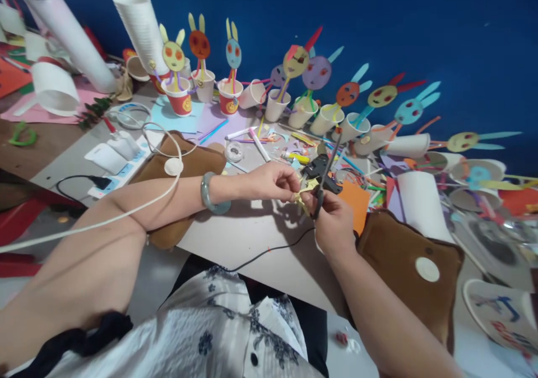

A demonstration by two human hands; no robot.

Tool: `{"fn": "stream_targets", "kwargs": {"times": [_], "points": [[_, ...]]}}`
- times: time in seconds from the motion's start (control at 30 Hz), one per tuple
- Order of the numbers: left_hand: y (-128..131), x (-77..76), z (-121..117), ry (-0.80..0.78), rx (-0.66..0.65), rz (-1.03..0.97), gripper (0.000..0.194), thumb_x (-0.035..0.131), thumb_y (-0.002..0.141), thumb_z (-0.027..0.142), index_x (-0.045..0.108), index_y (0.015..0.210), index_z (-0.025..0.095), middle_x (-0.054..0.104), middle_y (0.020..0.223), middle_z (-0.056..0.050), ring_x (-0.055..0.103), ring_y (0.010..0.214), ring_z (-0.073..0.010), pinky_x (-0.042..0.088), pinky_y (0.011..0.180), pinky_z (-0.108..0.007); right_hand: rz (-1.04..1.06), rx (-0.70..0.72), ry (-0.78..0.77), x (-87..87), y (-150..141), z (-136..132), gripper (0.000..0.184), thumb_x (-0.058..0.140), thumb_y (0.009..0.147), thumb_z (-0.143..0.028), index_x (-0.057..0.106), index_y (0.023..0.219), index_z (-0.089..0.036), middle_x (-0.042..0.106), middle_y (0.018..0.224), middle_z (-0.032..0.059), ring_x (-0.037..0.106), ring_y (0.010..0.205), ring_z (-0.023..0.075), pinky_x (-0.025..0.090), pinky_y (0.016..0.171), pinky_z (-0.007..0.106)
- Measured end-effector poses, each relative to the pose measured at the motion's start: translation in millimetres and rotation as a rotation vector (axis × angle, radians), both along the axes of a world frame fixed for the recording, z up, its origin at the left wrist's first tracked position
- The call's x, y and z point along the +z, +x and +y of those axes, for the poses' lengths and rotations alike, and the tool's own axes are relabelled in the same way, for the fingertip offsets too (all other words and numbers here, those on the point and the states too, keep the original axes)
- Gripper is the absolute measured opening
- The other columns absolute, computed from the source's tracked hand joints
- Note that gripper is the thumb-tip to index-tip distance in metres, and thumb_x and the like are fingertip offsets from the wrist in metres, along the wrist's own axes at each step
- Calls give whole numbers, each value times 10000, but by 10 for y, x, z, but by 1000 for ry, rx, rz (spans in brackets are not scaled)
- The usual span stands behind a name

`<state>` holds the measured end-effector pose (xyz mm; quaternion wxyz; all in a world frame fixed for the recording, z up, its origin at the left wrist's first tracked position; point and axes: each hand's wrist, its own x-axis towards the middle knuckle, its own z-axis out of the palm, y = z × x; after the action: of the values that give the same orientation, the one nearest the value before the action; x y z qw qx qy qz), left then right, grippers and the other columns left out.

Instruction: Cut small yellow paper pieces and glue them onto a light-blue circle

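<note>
Near the middle of the table, my left hand (273, 180) pinches a small piece of yellow paper (309, 187) between thumb and fingers. My right hand (336, 221) is closed around dark-handled scissors (330, 165), whose blades point up and away from me. The right fingertips also meet the lower part of the yellow paper, close to the left fingertips. Just behind both hands lies a black tool that looks like a glue gun (315, 167), partly covered by the scissors. An orange paper sheet (355, 201) lies beside my right hand.
Paper cups (275, 109) with rabbit-faced paper figures (233, 54) line the blue wall. Brown pouches (180, 159) lie on both sides. A power strip (120, 170) with a white cable is at left. A black cord (269, 250) crosses the front. Paper scraps and pens (259, 144) litter the middle.
</note>
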<state>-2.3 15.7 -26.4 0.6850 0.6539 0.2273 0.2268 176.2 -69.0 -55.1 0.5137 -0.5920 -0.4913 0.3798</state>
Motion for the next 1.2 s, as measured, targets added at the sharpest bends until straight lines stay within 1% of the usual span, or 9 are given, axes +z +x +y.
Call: {"fn": "stream_targets", "kwargs": {"times": [0.2,0.3,0.43,0.5,0.67,0.8,0.93,1.1,1.2], "points": [[4,-53,-14,-40,-27,-29,236,731,713,88,555,865,127,618,586,47,605,559,-59,451,559,-164,33,57,-23,-23,-1,-3,234,853,640,-329,662,648,-195,569,609,-33,469,587,112,414,576,258],[18,-24,-48,-71,18,-20,210,702,726,62,557,862,130,618,577,44,609,554,-67,446,554,-167,64,76,-42,-35,6,-10,216,840,650,-315,663,668,-193,569,622,-33,462,586,110,400,559,252],[38,50,-125,-156,119,-4,41,592,851,102,559,847,126,649,641,11,616,572,-64,479,597,-191,112,23,-30,-65,24,-8,181,779,717,-321,656,694,-191,522,605,-40,416,565,103,340,521,246],[43,73,-167,-191,132,22,64,562,888,139,575,830,117,655,675,-1,604,579,-57,481,608,-198,137,-8,0,-72,23,-4,191,766,727,-314,631,671,-190,498,602,-42,407,570,102,325,520,246],[34,77,-238,-194,120,23,72,687,781,132,621,801,111,641,686,24,566,597,-52,459,621,-198,168,-16,20,-65,1,-13,201,764,738,-335,626,696,-194,527,624,-40,428,580,106,354,540,252],[21,85,-246,-195,126,26,117,693,800,201,636,762,106,623,665,26,550,611,-56,436,608,-191,167,14,21,-94,7,-26,198,777,741,-336,639,718,-196,536,632,-45,433,586,103,371,575,257],[29,109,-251,-245,143,35,101,661,827,153,629,745,102,614,652,29,551,599,-49,441,612,-187,136,32,0,-120,17,-27,212,765,751,-364,639,714,-199,543,640,-39,426,584,108,351,569,265],[38,134,-273,-303,146,38,113,624,845,127,621,734,106,607,632,30,554,586,-51,441,615,-195,138,36,9,-104,9,-40,220,768,748,-376,640,708,-202,520,611,-42,407,578,110,334,562,268],[28,139,-278,-300,138,24,90,651,820,137,634,739,104,614,645,27,554,594,-53,438,625,-201,148,32,7,-89,0,-49,222,768,744,-379,639,704,-203,538,628,-34,419,586,113,340,562,269]]}}
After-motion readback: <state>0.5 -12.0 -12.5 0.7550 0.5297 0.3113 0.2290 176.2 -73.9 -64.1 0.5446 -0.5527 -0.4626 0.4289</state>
